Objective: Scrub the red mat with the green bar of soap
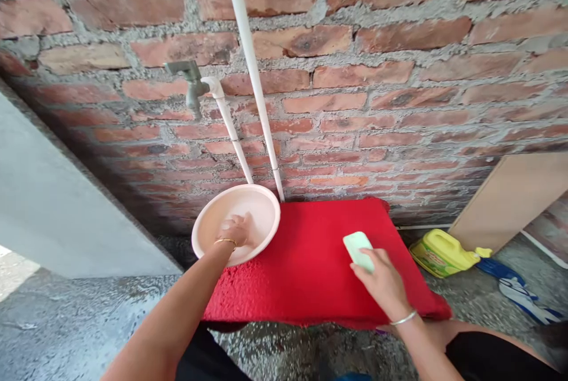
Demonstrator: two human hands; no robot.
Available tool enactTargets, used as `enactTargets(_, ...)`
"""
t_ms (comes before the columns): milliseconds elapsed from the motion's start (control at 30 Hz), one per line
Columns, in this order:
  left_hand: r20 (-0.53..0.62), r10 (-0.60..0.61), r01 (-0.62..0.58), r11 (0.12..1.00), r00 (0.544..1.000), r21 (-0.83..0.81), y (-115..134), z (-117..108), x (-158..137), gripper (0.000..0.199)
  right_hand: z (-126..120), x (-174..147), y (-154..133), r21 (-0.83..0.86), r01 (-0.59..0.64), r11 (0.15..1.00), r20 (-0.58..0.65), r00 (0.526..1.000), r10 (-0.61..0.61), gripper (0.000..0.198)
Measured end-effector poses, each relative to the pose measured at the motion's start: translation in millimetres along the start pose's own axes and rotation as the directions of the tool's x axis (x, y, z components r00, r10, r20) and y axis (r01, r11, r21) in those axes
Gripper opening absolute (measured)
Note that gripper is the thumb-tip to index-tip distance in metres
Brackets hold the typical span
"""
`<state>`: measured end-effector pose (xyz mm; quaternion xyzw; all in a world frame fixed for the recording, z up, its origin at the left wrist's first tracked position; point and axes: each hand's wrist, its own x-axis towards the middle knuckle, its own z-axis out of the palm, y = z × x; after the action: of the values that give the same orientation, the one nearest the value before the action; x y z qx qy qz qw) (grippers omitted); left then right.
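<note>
My left hand reaches down into a pale pink basin at the left end of the red cloth. Its fingers are curled closed, and whatever they may hold is hidden. Low in the basin the inside looks whitish, perhaps with water. My right hand grips a pale green bar of soap between thumb and fingers, over the right part of the red cloth. That cloth covers a low table and looks wet near the basin.
A tap on a white pipe juts from the brick wall above the basin. On the wet floor at right are a yellow jug, blue-and-white slippers and a leaning board. A grey slab stands at left.
</note>
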<state>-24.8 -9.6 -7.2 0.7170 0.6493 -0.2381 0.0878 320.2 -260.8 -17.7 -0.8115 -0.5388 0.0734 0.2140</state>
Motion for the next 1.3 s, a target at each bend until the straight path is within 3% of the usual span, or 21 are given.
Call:
enactTargets(100, 0.016, -0.014, 0.013, 0.999, 1.0, 0.03, 1, 5, 11, 0.127, 22, -14, -48, 0.021, 0.199, 0.98, 0.115, 0.973, -0.2, 0.03)
enactTargets(200, 0.004, -0.034, 0.034, 0.999, 0.999, 0.03, 2, 6, 16, 0.129, 26, -14, -54, -0.017, 0.206, 0.978, 0.152, 0.968, -0.201, 0.028)
enactTargets(267, -0.002, -0.031, 0.031, 0.999, 1.0, 0.024, 3, 6, 16, 0.128, 18, -8, -32, -0.067, 0.128, 0.989, 0.142, 0.983, -0.118, 0.03)
enactTargets(367, -0.007, -0.025, 0.025, 1.0, 1.0, 0.007, 3, 4, 12, 0.126, -9, 2, 24, -0.145, -0.073, 0.987, 0.113, 0.99, 0.09, 0.038)
enactTargets(467, -0.015, -0.026, 0.026, 1.0, 1.0, 0.015, 4, 1, 7, 0.123, -42, 3, 82, -0.212, -0.325, 0.922, 0.049, 0.938, 0.343, 0.048)
enactTargets(567, -0.022, -0.013, 0.014, 0.999, 1.0, 0.037, 6, -3, 2, 0.124, -60, -8, 107, -0.216, -0.476, 0.853, -0.039, 0.877, 0.479, 0.058)
enactTargets(667, -0.025, -0.006, 0.007, 0.999, 1.0, 0.034, 7, -4, 0, 0.125, -51, -31, 83, -0.107, -0.381, 0.918, -0.068, 0.924, 0.375, 0.055)
enactTargets(767, -0.03, -0.013, 0.014, 0.999, 0.999, 0.043, 6, -4, -1, 0.121, -23, -58, 25, 0.046, -0.093, 0.995, 0.04, 0.995, 0.091, 0.04)
enactTargets(867, -0.032, -0.007, 0.01, 0.997, 0.999, 0.082, 5, -4, -2, 0.118, -2, -77, -22, 0.088, 0.125, 0.988, 0.148, 0.979, -0.137, 0.029)
enactTargets(933, -0.036, 0.004, -0.001, 0.995, 0.999, 0.095, 4, -4, -1, 0.117, -1, -79, -26, 0.05, 0.148, 0.988, 0.184, 0.971, -0.154, 0.03)
enactTargets(1033, -0.047, 0.012, -0.01, 0.998, 0.999, 0.062, 3, -5, 0, 0.12, -17, -72, 12, -0.064, 0.035, 0.997, 0.178, 0.984, -0.023, 0.032)
enactTargets(1167, -0.053, 0.004, -0.002, 0.999, 0.999, 0.045, 5, -4, 1, 0.12, -49, -65, 83, -0.262, -0.242, 0.934, 0.012, 0.967, 0.254, 0.039)
enactTargets(1233, -0.049, -0.015, 0.018, 0.998, 0.999, 0.061, 7, -3, 1, 0.119, -56, -66, 97, -0.312, -0.319, 0.895, -0.063, 0.947, 0.315, 0.044)
enactTargets(1300, -0.049, -0.025, 0.028, 0.997, 0.998, 0.066, 7, -2, 1, 0.119, -55, -68, 94, -0.299, -0.316, 0.901, -0.077, 0.949, 0.307, 0.045)
